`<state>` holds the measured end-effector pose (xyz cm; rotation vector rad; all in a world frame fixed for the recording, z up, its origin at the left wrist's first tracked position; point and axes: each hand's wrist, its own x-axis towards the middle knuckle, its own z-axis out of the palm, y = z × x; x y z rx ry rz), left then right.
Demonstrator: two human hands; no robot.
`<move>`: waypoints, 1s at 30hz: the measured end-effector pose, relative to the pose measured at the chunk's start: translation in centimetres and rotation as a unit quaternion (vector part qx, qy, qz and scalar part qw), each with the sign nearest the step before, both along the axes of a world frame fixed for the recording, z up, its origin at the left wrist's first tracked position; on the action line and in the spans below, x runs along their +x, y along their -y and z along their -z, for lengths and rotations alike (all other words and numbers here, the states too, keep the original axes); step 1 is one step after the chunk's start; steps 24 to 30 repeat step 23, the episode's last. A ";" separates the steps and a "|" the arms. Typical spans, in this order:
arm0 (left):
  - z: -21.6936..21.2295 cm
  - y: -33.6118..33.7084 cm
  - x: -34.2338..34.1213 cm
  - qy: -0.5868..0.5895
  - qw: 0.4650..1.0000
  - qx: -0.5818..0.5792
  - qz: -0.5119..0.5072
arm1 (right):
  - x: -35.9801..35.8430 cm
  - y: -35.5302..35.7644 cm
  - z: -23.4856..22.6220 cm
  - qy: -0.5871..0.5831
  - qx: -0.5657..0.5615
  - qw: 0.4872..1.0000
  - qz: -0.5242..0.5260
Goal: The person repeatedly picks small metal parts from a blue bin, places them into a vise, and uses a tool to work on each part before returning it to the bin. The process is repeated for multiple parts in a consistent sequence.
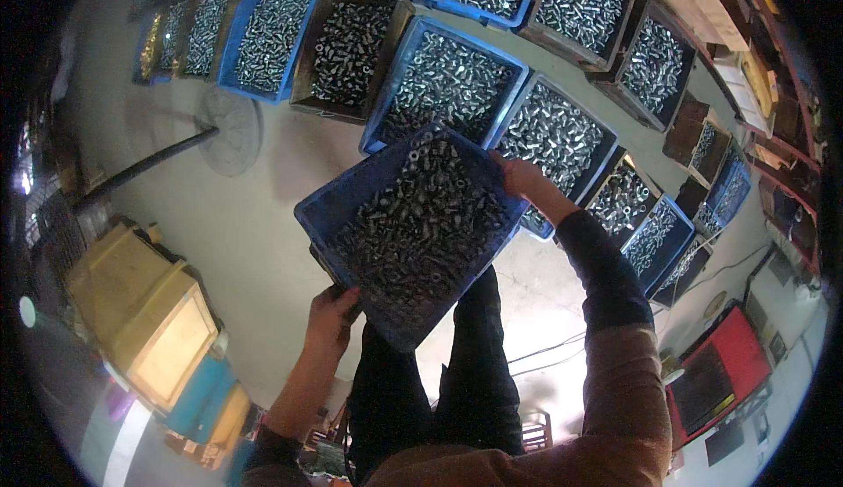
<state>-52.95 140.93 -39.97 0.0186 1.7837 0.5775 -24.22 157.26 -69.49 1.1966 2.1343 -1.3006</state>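
My hands hold a blue plastic bin [341, 195] tilted in front of my legs. Many small dark metal fittings [420, 241] lie in it. My left hand [334, 318] grips the bin at its near left side, its fingers partly hidden beneath. My right hand [520, 178] is closed on the far right rim. Just beyond, another blue bin [518, 74] of shiny metal fittings stands on the floor, partly covered by the held one. Next to my right hand is a bin of silvery fittings [555, 136].
Rows of blue and brown bins stand at the far side and right, including a brown bin [303, 92] of dark fittings. A pedestal with a round base [235, 140] is at left. Cartons [132, 298] are stacked at lower left. A red object [746, 342] is at right.
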 end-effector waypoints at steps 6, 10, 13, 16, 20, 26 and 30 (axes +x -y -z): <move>-0.8 -3.0 -0.4 -0.060 0.994 0.053 0.074 | 0.6 -0.5 2.6 -0.066 0.004 0.998 -0.013; -2.8 -2.9 -1.4 -0.071 0.988 0.002 0.135 | 0.3 -1.6 0.6 -0.108 -0.056 0.993 -0.008; -4.1 -3.3 -1.4 -0.102 0.967 0.029 0.234 | -0.2 -1.8 -1.1 -0.097 -0.080 0.992 -0.017; -4.9 -4.6 -1.7 -0.076 0.980 -0.009 0.185 | -0.5 -1.7 -1.8 -0.066 -0.122 0.990 -0.018; -5.0 -4.9 -4.0 -0.078 0.956 -0.045 0.280 | -1.8 -1.4 -3.3 -0.048 -0.149 0.985 -0.073; -4.8 -6.6 -5.6 -0.035 0.946 -0.085 0.312 | -2.4 0.2 -2.5 -0.039 -0.191 0.980 -0.051; -4.8 -6.6 -5.6 -0.035 0.946 -0.085 0.312 | -2.4 0.2 -2.5 -0.039 -0.191 0.980 -0.051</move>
